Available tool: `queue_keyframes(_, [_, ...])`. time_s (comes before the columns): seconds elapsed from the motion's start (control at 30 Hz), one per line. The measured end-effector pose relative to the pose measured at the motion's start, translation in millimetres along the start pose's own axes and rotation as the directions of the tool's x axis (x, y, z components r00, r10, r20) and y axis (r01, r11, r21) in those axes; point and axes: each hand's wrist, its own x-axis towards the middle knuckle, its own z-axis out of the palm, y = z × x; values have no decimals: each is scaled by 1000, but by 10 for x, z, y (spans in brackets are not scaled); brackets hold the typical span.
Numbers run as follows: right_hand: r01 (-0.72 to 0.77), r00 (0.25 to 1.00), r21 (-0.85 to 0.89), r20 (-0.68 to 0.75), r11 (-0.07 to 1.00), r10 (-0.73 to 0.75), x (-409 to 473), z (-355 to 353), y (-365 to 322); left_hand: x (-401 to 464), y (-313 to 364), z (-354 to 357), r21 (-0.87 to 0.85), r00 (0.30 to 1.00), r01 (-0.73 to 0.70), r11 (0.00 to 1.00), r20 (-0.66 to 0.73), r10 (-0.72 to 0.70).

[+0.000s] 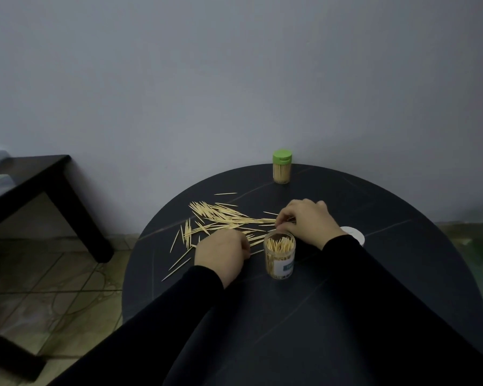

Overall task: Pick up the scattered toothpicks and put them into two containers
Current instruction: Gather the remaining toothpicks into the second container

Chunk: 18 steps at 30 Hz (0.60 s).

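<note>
Several pale toothpicks (221, 218) lie scattered across the left middle of a round black table (388, 260). An open clear jar (280, 254) partly filled with toothpicks stands near the centre. A second jar with a green lid (282, 167) stands shut at the table's far edge. My right hand (307, 222) is just behind the open jar, its fingertips curled down and pinching toothpicks at the pile's right end. My left hand (222, 253) rests left of the jar over the pile, fingers curled under; whether it holds anything is hidden.
A white lid (353, 234) lies on the table behind my right wrist. A dark wooden table (39, 185) stands to the left over a tiled floor (53, 288). A plain wall runs behind the table.
</note>
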Motion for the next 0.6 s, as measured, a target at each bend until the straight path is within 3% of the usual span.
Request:
queue_keyframes(0.17, [-113, 992, -11, 53, 993, 114, 1, -130, 166, 151, -27, 127, -27, 984, -51, 998, -170, 46])
queue_keyframes(0.3, [-167, 985, -26, 50, 986, 168, 19, -107, 237, 275, -42, 127, 28, 979, -78, 997, -187, 82])
queue_keyframes(0.6, [-136, 990, -46, -43, 990, 134, 83, 6, 158, 481, 54, 91, 157, 979, -88, 984, -168, 115])
